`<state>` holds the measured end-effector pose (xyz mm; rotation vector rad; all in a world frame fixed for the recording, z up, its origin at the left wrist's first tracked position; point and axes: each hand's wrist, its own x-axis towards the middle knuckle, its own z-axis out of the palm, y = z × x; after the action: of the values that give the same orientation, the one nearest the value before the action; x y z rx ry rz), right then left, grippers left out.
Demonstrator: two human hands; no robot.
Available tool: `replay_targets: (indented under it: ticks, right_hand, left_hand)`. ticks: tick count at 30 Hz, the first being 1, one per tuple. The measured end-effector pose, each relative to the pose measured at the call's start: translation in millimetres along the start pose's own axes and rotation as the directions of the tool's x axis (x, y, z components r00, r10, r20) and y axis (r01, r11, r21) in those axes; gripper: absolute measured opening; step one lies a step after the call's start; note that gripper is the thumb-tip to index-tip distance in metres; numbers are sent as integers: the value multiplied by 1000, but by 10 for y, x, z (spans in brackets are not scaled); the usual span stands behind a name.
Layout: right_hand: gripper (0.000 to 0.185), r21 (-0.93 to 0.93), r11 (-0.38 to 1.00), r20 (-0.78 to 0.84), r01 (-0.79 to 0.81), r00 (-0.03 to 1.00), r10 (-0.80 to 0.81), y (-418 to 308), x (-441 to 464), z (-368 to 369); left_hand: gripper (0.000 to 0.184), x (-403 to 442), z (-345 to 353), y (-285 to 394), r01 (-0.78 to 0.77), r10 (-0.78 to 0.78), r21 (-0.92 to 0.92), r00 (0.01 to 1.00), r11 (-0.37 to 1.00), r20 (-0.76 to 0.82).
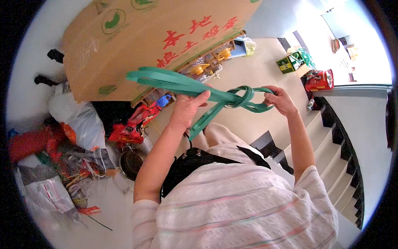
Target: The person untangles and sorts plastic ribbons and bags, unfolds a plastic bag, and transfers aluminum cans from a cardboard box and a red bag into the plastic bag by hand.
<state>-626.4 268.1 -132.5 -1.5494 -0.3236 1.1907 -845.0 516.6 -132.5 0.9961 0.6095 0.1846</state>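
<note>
A bundle of flat green straps [174,83] stretches between my two hands in front of my body. My left hand [186,108] is closed around the middle of the bundle, with the folded loops sticking out to the left and a shorter tail hanging down. Right of it, the straps cross in a loose knot [240,97]. My right hand [282,102] pinches the looped end at the far right of the knot.
Behind the straps leans a large cardboard sheet [137,45] with red writing. Plastic bags [76,116] and tangled cords lie at the left. Stairs [331,153] descend at the right, near a red bag [319,80] and a green-yellow box [291,62].
</note>
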Motion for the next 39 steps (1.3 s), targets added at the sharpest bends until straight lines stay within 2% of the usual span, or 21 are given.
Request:
replay_targets:
  ticks: [4, 10, 13, 16, 18, 20, 22, 24, 25, 26, 27, 28, 29, 30, 32, 34, 35, 37, 38, 39]
  right_hand:
    - [33, 16, 1000, -30, -4, 1000, 4, 68, -16, -79]
    - [28, -92, 993, -94, -67, 994, 59, 164, -45, -138]
    - [24, -168, 977, -137, -135, 984, 112, 264, -51, -193]
    - [24, -236, 955, -189, -178, 973, 135, 468, -40, -250]
    - [25, -327, 914, -219, -240, 960, 174, 641, -13, -250]
    - [28, -306, 913, -193, -271, 956, 219, 730, 36, -139]
    - [29, -327, 904, -166, -275, 958, 232, 831, 117, -53]
    - [30, -446, 808, -223, -386, 922, 317, 751, 198, 101]
    - [31, -497, 755, -249, -428, 904, 348, 714, 226, 119]
    - [30, -438, 800, -216, -409, 912, 348, 731, 261, 69]
    - [29, -382, 839, -184, -387, 922, 341, 791, 325, -21]
    - [29, -332, 870, -151, -364, 931, 332, 839, 413, -143]
    - [30, -311, 883, -167, -351, 935, 313, 893, 517, -308]
    - [32, -275, 888, -272, -368, 916, 295, 815, 580, -493]
    - [37, -198, 899, -444, -392, 853, 274, 699, 646, -816]
    - [28, 64, 985, -335, -163, 926, 175, 818, 743, -1816]
    - [13, -60, 986, -497, -155, 861, 105, 503, 623, -2038]
    - [9, -311, 950, -711, -12, 667, -224, 480, 679, -3555]
    - [7, -203, 969, -817, 138, 522, -246, 250, 721, -3869]
    - [7, -68, 998, -834, -3, 549, -55, -468, 412, -3515]
  left_hand:
    - [16, 19, -25, 4, -69, 67, -82, 997, 994, -27]
    - [28, 18, -111, 89, -28, 28, -27, 999, 999, -27]
    - [37, 13, -344, 117, 55, -59, 125, 998, 991, 27]
    - [41, -3, -715, 28, 90, -97, 344, 995, 935, 4]
    - [37, -114, -965, -34, 75, -49, 469, 997, 880, -67]
    - [36, -247, -1185, -53, 145, -101, 508, 988, 849, -113]
    - [32, -417, -1475, -255, 185, -96, 463, 973, 867, -210]
    - [36, -618, -1643, -325, 304, -197, 408, 939, 861, -284]
    - [34, -754, -1703, -395, 292, -161, 454, 938, 842, -306]
    - [33, -873, -1751, -485, 273, -114, 502, 939, 821, -326]
    - [32, -928, -1730, -543, 251, -62, 544, 938, 801, -342]
    - [32, -950, -1588, -482, 310, -92, 494, 905, 812, -416]
    - [32, -975, -1425, -427, 367, -129, 431, 863, 824, -488]
    - [33, -989, -1261, -436, 423, -174, 356, 812, 833, -558]
    - [33, -1083, -1107, -695, 300, -136, 212, 818, 930, -559]
    - [32, -1167, -961, -932, 213, -125, 90, 811, 973, -571]
    - [30, -1158, -914, -1091, 258, -197, 31, 804, 966, -561]
    - [29, -1187, -632, -1329, 216, -175, 10, 819, 976, -546]
    - [30, -1201, -473, -1399, 224, -157, 55, 819, 973, -552]
    - [30, -1198, -319, -1456, 236, -144, 94, 815, 967, -561]
